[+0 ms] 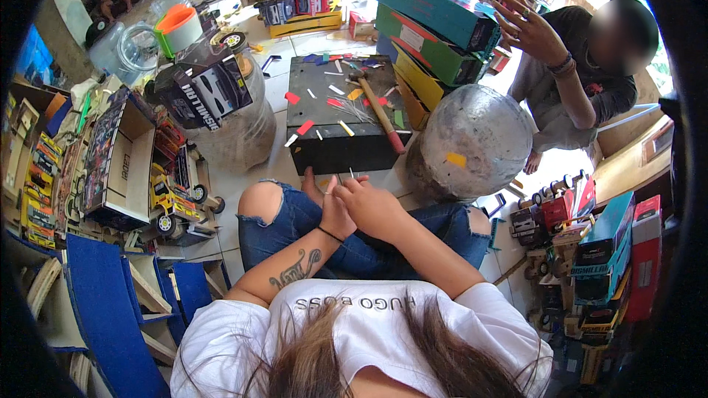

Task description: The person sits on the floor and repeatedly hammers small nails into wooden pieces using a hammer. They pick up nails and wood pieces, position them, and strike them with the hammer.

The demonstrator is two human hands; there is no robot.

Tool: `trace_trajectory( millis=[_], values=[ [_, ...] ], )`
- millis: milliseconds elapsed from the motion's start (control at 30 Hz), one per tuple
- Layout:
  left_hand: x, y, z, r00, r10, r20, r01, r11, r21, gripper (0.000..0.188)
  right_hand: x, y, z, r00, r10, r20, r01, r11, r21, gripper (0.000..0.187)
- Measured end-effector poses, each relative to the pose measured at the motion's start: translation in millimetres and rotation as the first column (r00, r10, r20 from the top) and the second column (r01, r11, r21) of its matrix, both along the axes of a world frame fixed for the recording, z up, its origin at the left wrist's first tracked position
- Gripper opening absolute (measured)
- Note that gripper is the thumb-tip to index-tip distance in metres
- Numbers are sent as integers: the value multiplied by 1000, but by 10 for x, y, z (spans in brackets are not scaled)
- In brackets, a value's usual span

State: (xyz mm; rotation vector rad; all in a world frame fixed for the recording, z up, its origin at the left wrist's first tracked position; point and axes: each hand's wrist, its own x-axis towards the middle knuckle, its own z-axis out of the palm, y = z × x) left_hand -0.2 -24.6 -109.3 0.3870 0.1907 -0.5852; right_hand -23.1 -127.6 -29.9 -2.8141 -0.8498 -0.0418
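I sit cross-legged on the tiled floor in torn jeans. My left hand (330, 205) and my right hand (371, 205) meet over my lap, just in front of a black block (341, 149). Their fingertips pinch something very small and thin, like a nail or pin; which hand grips it I cannot tell. On the block's top lie a hammer with a wooden handle (379, 107), several thin nails and small coloured paper pieces.
A clear plastic sack (472, 143) stands right of the block, another (243, 121) to its left. Stacked coloured boxes (435, 29) lean behind. A second person (582, 66) at far right reaches toward them. Boxed toy trucks (173, 191) and blue wooden parts (110, 302) crowd the left.
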Motion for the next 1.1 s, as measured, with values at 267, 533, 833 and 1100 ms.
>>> trace_trajectory(
  millis=[267,533,833,1100],
  values=[
    [36,-66,-95,981,194,-30,-196,974,-116,52,55,22,63,998,3,59,-3,1000,-7,41],
    [63,-25,-257,998,63,13,-61,991,-118,49,87,14,-196,983,-99,158,55,963,263,34],
    [61,-72,-268,985,-33,-167,56,990,132,52,33,-14,-418,946,-262,189,164,894,418,36],
    [89,51,-370,969,-238,-59,245,959,145,54,26,-81,-627,948,-305,-90,292,726,623,41]
  ],
)
